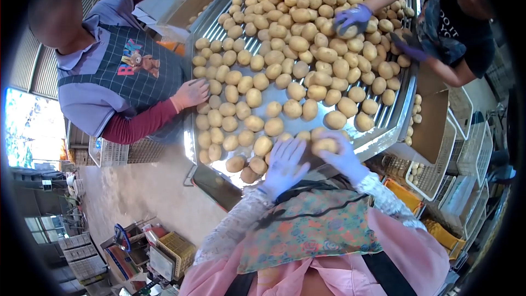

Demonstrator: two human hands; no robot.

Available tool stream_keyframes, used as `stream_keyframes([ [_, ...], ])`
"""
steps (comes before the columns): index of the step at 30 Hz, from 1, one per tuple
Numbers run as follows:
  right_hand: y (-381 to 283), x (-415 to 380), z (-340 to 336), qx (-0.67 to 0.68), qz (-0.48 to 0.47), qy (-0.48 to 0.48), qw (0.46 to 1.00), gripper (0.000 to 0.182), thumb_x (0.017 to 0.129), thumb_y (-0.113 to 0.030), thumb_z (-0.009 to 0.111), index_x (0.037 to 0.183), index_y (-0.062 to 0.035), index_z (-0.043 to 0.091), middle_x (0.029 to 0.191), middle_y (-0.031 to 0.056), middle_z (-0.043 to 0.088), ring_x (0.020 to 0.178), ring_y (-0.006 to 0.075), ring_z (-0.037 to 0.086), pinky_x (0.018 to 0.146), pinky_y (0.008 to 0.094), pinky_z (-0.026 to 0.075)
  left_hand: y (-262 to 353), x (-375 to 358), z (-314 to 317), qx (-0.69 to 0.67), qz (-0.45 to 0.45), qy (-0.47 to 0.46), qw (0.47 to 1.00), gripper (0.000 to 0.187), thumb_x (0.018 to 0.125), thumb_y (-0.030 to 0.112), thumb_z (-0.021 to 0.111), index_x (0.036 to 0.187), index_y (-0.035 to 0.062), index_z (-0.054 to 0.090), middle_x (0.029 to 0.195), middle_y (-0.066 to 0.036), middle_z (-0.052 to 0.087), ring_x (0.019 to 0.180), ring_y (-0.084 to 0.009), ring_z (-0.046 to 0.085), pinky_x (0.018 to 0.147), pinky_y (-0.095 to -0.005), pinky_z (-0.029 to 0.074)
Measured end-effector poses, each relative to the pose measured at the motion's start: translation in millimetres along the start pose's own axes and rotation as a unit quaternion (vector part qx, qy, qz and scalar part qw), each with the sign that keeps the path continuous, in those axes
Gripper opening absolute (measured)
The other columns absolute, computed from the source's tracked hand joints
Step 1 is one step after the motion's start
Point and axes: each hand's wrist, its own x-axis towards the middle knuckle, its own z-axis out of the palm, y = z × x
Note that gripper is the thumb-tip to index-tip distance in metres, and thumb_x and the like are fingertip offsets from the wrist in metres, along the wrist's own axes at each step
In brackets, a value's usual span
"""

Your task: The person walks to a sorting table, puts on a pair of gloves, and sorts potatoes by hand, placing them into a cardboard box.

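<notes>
Tan potatoes [290, 49] cover a metal roller table [390, 122] in front of me. My left hand [284, 165], in a pale blue glove, lies flat with fingers spread at the table's near edge, touching potatoes [262, 146] there and gripping none. My right hand [344, 156], also gloved, is curled around one potato [325, 144] at the near edge. My lace sleeves and floral apron fill the bottom of the view.
A person in a checked apron stands at the left, a pink-gloved hand [190, 93] on the potatoes. Another person at the right has purple-gloved hands [353, 17] on the pile. A cardboard box [433, 126] and white crates [466, 151] stand at the right, another box [192, 5] top left.
</notes>
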Motion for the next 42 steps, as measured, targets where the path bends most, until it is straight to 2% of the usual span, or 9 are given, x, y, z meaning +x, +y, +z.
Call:
stream_keyframes([
  [5, 14.0, -52.9, -174.1, -0.097, -0.115, 0.453, 0.879, 0.054, 0.093, -0.018, 0.067, 0.139, -0.0018, 0.044, 0.128, 0.0121, 0.055, 0.110, 0.0199, 0.058, 0.095, 0.0311, 0.049, -81.7, -77.6, -70.0, 0.137, -0.008, -0.208, 0.968, 0.062, 0.085, 0.037, 0.065, 0.137, 0.0035, 0.052, 0.139, -0.022, 0.051, 0.132, -0.0395, 0.044, 0.111, -0.0575, 0.028],
  [8, 43.5, -85.3, -265.8, -0.346, 0.143, 0.589, 0.716, 0.075, 0.094, -0.026, 0.068, 0.153, -0.0008, 0.028, 0.147, 0.0230, 0.041, 0.135, 0.0303, 0.044, 0.111, 0.0392, 0.037, -120.5, -85.1, -66.0, 0.181, -0.072, -0.144, 0.970, 0.064, 0.087, 0.039, 0.064, 0.139, 0.0036, 0.050, 0.143, -0.025, 0.047, 0.134, -0.0423, 0.041, 0.112, -0.0586, 0.026],
  [12, 28.1, -42.6, -196.5, -0.360, -0.035, 0.297, 0.884, 0.069, 0.082, -0.023, 0.076, 0.143, -0.0036, 0.048, 0.142, 0.0232, 0.049, 0.129, 0.0357, 0.051, 0.107, 0.0402, 0.042, -142.5, -34.2, -16.0, 0.350, -0.232, -0.032, 0.907, 0.070, 0.091, 0.046, 0.059, 0.144, 0.0036, 0.045, 0.148, -0.028, 0.040, 0.137, -0.0473, 0.035, 0.114, -0.0614, 0.022],
  [15, 0.5, 4.9, -116.9, -0.582, -0.115, 0.115, 0.797, 0.077, 0.074, -0.038, 0.078, 0.142, -0.0149, 0.052, 0.150, 0.0222, 0.041, 0.133, 0.0418, 0.043, 0.110, 0.0509, 0.035, -127.4, -17.2, 57.5, 0.229, -0.177, 0.114, 0.950, 0.073, 0.091, 0.050, 0.056, 0.148, 0.0055, 0.042, 0.152, -0.026, 0.037, 0.141, -0.0479, 0.031, 0.116, -0.0622, 0.019],
  [21, 9.2, 39.6, -30.8, -0.681, -0.090, -0.044, 0.726, 0.082, 0.073, -0.057, 0.074, 0.145, -0.0269, 0.049, 0.152, 0.0189, 0.038, 0.139, 0.0528, 0.027, 0.113, 0.0640, 0.021, -70.7, -75.8, -18.9, 0.196, 0.089, -0.209, 0.954, 0.072, 0.091, 0.046, 0.057, 0.150, 0.0108, 0.038, 0.154, -0.019, 0.037, 0.143, -0.0429, 0.030, 0.116, -0.0622, 0.016],
  [26, 26.4, 48.7, 15.8, -0.613, -0.165, -0.150, 0.758, 0.078, 0.073, -0.061, 0.071, 0.143, -0.0336, 0.050, 0.152, 0.0117, 0.041, 0.141, 0.0494, 0.028, 0.118, 0.0610, 0.018, -121.0, -94.8, -63.1, 0.316, -0.207, -0.114, 0.919, 0.070, 0.090, 0.046, 0.059, 0.146, 0.0073, 0.044, 0.145, -0.020, 0.048, 0.140, -0.0472, 0.032, 0.116, -0.0620, 0.019],
  [33, 46.6, 101.7, 49.9, -0.387, -0.246, -0.362, 0.811, 0.036, 0.081, -0.049, 0.067, 0.101, -0.0198, 0.074, 0.124, 0.0088, 0.064, 0.123, 0.0377, 0.053, 0.111, 0.0479, 0.034, -66.4, -64.8, 18.0, 0.383, -0.175, -0.040, 0.906, 0.068, 0.091, 0.047, 0.057, 0.142, 0.0029, 0.048, 0.145, -0.019, 0.048, 0.138, -0.0473, 0.035, 0.114, -0.0643, 0.020],
  [38, -22.4, 169.1, -19.7, -0.657, -0.228, 0.068, 0.716, 0.037, 0.083, -0.037, 0.065, 0.117, -0.0218, 0.069, 0.135, 0.0170, 0.056, 0.126, 0.0413, 0.047, 0.108, 0.0525, 0.034, -78.6, -85.3, -39.1, 0.218, -0.107, -0.181, 0.953, 0.063, 0.091, 0.045, 0.058, 0.143, 0.0099, 0.049, 0.148, -0.022, 0.042, 0.138, -0.0456, 0.035, 0.113, -0.0638, 0.022],
  [42, 11.6, 165.3, -27.1, -0.616, -0.175, 0.026, 0.768, 0.050, 0.076, -0.042, 0.073, 0.123, -0.0271, 0.066, 0.142, 0.0202, 0.048, 0.131, 0.0439, 0.042, 0.110, 0.0540, 0.032, -120.0, -51.8, -45.0, 0.321, -0.215, -0.018, 0.922, 0.064, 0.090, 0.042, 0.061, 0.140, 0.0041, 0.049, 0.145, -0.022, 0.046, 0.137, -0.0420, 0.038, 0.112, -0.0615, 0.025],
])
